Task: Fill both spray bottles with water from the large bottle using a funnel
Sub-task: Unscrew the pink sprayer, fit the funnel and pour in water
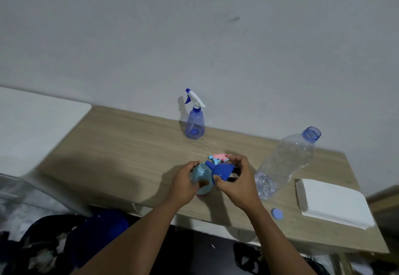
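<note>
On the wooden table (129, 145), left hand (183, 185) grips light-blue bottle (199, 175); right hand (237, 186) pinches funnel (222, 171).

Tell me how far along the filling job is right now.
Done: the large bottle is uncapped, its cap on the table, and the light blue spray bottle has its sprayer head off. In hand: the left hand holds that bottle while the right hand holds the funnel at its neck. Left: pouring into it, then the far spray bottle, whose sprayer is on.
</note>
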The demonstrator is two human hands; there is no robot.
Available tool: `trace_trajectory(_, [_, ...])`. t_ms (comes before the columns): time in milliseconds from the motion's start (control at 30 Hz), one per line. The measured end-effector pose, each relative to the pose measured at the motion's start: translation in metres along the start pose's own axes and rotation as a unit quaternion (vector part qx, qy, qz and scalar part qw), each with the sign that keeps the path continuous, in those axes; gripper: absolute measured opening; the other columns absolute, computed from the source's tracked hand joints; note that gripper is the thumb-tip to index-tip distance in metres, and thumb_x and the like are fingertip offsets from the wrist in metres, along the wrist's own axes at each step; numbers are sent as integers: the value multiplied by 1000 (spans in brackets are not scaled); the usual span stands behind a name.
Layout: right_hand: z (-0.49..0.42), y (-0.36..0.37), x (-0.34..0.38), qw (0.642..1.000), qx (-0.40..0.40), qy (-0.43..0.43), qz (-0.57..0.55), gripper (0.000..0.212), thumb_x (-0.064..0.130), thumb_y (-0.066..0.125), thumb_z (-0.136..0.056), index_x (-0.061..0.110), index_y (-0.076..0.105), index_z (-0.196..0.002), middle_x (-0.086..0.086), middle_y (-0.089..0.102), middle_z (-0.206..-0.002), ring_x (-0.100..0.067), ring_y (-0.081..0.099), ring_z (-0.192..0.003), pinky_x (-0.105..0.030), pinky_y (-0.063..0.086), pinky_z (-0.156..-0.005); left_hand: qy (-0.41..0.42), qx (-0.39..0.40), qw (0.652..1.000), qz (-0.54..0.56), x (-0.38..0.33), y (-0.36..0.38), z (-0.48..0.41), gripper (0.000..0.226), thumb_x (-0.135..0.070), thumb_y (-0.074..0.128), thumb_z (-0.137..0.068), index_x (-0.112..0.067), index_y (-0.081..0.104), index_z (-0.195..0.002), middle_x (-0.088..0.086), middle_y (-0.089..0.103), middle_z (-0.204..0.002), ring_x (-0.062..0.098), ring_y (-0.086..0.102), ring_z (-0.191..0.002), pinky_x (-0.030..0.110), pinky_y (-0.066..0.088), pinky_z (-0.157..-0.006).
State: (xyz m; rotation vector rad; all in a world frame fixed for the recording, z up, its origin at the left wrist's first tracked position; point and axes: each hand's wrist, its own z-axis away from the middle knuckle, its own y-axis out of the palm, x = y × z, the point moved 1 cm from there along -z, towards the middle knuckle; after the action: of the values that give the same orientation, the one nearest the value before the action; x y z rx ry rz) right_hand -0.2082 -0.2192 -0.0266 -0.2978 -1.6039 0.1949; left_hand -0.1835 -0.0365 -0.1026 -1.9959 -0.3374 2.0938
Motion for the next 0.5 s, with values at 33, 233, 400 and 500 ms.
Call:
trace_trajectory(33, [-2,0,3,1000,-2,-9,18,59,18,88,-61,28,53,-108,12,64,-107,-6,64,-96,-23,54,-75,0,1,1000,5,-1,0,0,56,-20,88,-64,-29,66,-115,-7,73,-109,13,70,-100,39,59,-87])
trace_trajectory(233, [-21,0,26,981,38,-78,173,74,51,91,-53,32,58,-116,16,55,-113,-2,55,-99,-21,53,-81,-3,8,1000,10,-1,0,1,57,-20,87,-64,-30,64,-115,-8,73,-107,8,69,-98,36,58,-86])
trace_trajectory(400, [-37,8,48,947,129,-91,279,99,65,87,-51,30,53,-138,14,37,-123,-3,45,-105,-19,44,-85,-19,11,999,27,-5,0,3,53,-12,85,-69,-42,61,-106,-10,72,-100,4,69,-89,26,58,-76])
trace_trajectory(500, [-44,19,54,928,162,-97,320,114,68,86,-49,31,41,-147,13,39,-127,-6,46,-109,-24,44,-86,-41,15,998,50,-3,0,4,52,-16,85,-66,-36,64,-109,-5,73,-98,14,70,-91,27,58,-74])
